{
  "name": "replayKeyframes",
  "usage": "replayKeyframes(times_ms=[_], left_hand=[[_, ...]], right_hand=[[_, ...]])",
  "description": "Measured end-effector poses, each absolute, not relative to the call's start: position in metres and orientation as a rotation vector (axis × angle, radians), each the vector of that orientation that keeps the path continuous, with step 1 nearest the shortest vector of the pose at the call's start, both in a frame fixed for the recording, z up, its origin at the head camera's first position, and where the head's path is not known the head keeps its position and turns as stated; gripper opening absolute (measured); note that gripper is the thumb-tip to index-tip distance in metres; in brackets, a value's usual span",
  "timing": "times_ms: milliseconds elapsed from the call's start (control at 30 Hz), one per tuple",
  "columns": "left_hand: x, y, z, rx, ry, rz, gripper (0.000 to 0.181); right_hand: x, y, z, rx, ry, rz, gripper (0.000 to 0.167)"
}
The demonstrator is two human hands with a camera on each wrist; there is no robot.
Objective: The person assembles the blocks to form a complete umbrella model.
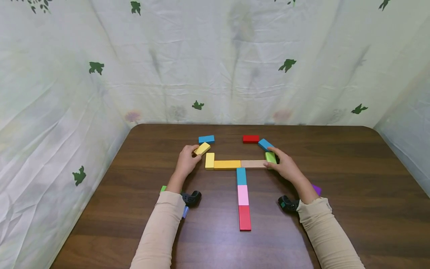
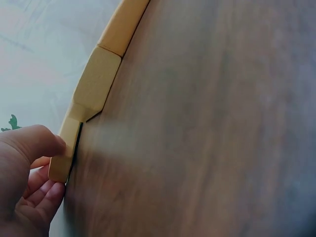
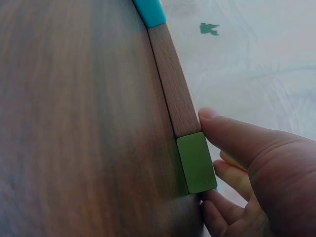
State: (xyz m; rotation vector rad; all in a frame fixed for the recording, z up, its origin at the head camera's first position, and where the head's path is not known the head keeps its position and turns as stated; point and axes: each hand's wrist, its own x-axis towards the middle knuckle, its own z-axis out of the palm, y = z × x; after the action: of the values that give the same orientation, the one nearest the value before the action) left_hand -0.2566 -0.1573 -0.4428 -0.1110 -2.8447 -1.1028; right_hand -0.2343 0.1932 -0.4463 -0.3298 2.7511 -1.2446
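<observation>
My left hand (image 1: 188,160) pinches a pale yellow block (image 1: 202,148) between thumb and fingers, at a slant behind another yellow block (image 1: 209,161). The left wrist view shows the thumb on the pinched block's (image 2: 63,153) near face and fingers beneath its end. My right hand (image 1: 284,164) holds a green block (image 1: 270,157), thumb at its near end and a finger at its far end. That block touches the right end of a bare-wood block (image 1: 252,164). An orange-yellow block (image 1: 227,164) joins the wood block's left end.
A column of blue (image 1: 241,176), pink (image 1: 243,195) and red (image 1: 245,218) blocks runs toward me. Behind lie a blue block (image 1: 206,139), a red block (image 1: 251,139) and a slanted blue block (image 1: 265,144). Purple (image 1: 317,189) and green (image 1: 163,188) blocks show partly beside my arms.
</observation>
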Motion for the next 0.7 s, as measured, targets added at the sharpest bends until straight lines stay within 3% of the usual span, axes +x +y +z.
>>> replayKeyframes(times_ms=[700], left_hand=[[-0.2667, -0.1575, -0.4485, -0.038, -2.799, -1.190, 0.030]], right_hand=[[-0.2346, 0.1935, -0.4462, -0.326, 2.742, -1.250, 0.066]])
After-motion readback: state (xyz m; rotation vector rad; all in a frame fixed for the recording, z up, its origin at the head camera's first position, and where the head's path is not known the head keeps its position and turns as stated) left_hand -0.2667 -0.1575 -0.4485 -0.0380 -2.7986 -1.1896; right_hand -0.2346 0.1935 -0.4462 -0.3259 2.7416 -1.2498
